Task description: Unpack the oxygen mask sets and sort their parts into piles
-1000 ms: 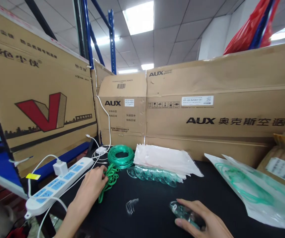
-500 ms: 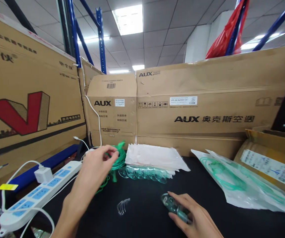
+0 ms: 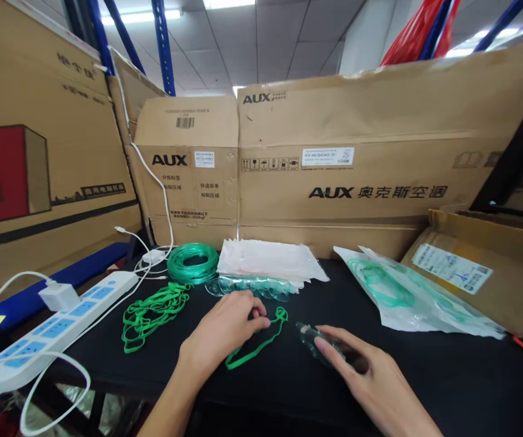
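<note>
My left hand [image 3: 229, 325] is over the middle of the black table, its fingers closed on a green elastic strap [image 3: 248, 362]. The strap hangs down in a loop, and one bunched end shows right of the fingertips. My right hand [image 3: 368, 367] grips a clear greenish plastic mask [image 3: 307, 338] between thumb and fingers, low over the table. Part of the mask is hidden by the fingers. A tangled pile of green elastic straps [image 3: 154, 312] lies left of my left hand. Behind that hand is a row of clear green masks [image 3: 268, 290].
White bags [image 3: 265, 258] are stacked behind the masks, beside coiled green tubing [image 3: 206, 273]. Bagged green tubing [image 3: 393, 297] lies at right by a cardboard box [image 3: 480, 261]. A power strip [image 3: 61, 328] with white cables runs along the left edge. Tall cardboard panels [image 3: 279, 200] stand at the back.
My left hand has moved right and down from the tubing coil, bringing a green strap with it. The right hand still holds the mask. The thin wire pieces no longer show. The view has tilted down.
</note>
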A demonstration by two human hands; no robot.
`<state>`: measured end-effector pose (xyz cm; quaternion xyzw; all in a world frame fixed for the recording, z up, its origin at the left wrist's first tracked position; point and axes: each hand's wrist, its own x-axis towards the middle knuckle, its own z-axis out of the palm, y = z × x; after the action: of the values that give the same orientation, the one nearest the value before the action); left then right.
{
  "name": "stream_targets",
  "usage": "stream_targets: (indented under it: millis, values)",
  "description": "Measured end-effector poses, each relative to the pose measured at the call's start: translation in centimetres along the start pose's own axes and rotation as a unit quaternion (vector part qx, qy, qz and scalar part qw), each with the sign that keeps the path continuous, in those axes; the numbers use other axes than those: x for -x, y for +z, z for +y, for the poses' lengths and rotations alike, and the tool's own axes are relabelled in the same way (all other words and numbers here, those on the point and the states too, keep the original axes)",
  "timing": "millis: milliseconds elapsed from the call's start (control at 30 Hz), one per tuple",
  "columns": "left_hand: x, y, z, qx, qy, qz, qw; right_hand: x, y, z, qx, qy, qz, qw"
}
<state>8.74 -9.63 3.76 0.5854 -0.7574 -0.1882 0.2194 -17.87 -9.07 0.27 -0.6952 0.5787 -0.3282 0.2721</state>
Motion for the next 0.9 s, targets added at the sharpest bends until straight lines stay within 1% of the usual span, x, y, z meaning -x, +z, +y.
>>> stream_targets:
  millis: [67,167,233,333,433,533,633,767,900]
  values:
    - [0.1,-0.2,0.7,-0.008,0.037,0.023,0.999,0.1,0.3,-0.3,0.010,0.005,0.004,1.000]
    - [0.0,0.4,1.7,-0.012,0.071,0.015,0.997,0.1,0.8,-0.4,0.020,-0.004,0.028,0.999]
    - [-0.1,1.3,2.2,-0.014,0.076,0.001,0.997,0.0,1.1,-0.4,0.024,-0.024,0.050,0.998]
    - [-0.4,2.6,2.7,-0.026,0.061,0.017,0.998,-0.1,1.3,-0.2,0.023,-0.054,0.077,0.995]
    - [-1.0,3.5,2.6,-0.042,0.045,0.035,0.997,-0.1,1.3,-0.2,0.024,-0.061,0.082,0.994]
    - [-1.5,4.1,1.9,-0.045,0.046,0.032,0.997,-0.1,1.4,-0.4,0.029,-0.067,0.074,0.995]
    - [-1.9,4.4,1.2,-0.031,0.054,0.028,0.998,0.0,1.5,-0.4,0.028,-0.093,0.073,0.993]
    - [-1.9,4.4,0.8,-0.002,0.054,0.019,0.998,0.0,1.6,-0.2,0.041,-0.102,0.069,0.991]
    - [-1.7,3.8,0.8,0.026,0.037,0.008,0.999,0.1,2.1,0.5,0.071,-0.114,0.065,0.989]
